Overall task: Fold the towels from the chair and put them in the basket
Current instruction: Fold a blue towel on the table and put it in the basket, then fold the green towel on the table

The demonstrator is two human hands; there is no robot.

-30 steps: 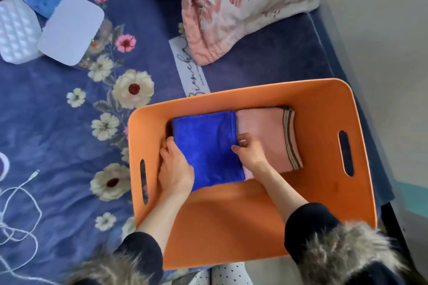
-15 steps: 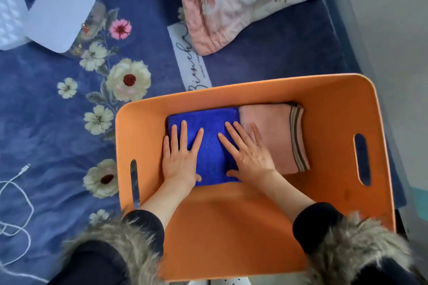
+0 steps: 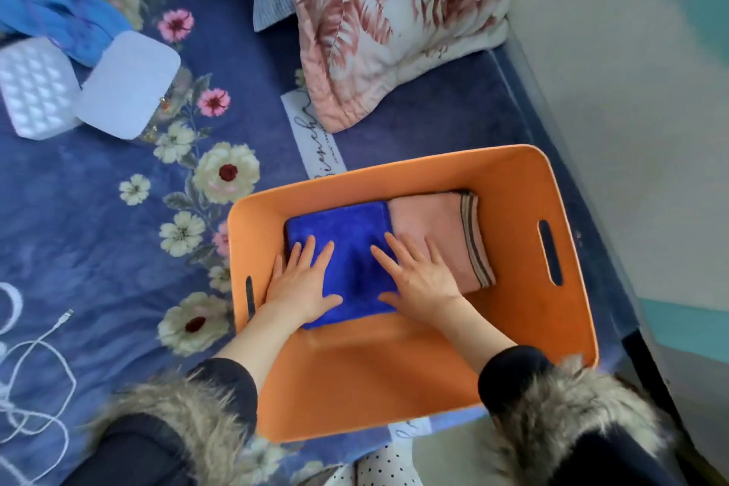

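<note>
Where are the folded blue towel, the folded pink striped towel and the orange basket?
folded blue towel [image 3: 347, 233], head view, its bare upper middle.
folded pink striped towel [image 3: 438, 221], head view, its plain pink face.
orange basket [image 3: 513, 209], head view, inner right wall.

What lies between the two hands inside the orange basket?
In the head view, only a bare strip of the blue towel lies between the left hand and the right hand. Both press flat on it inside the basket.

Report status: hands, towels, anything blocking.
Left hand and right hand flat, pressing blue towel. Blue beside pink towel in orange basket. Nothing obstructing.
</note>
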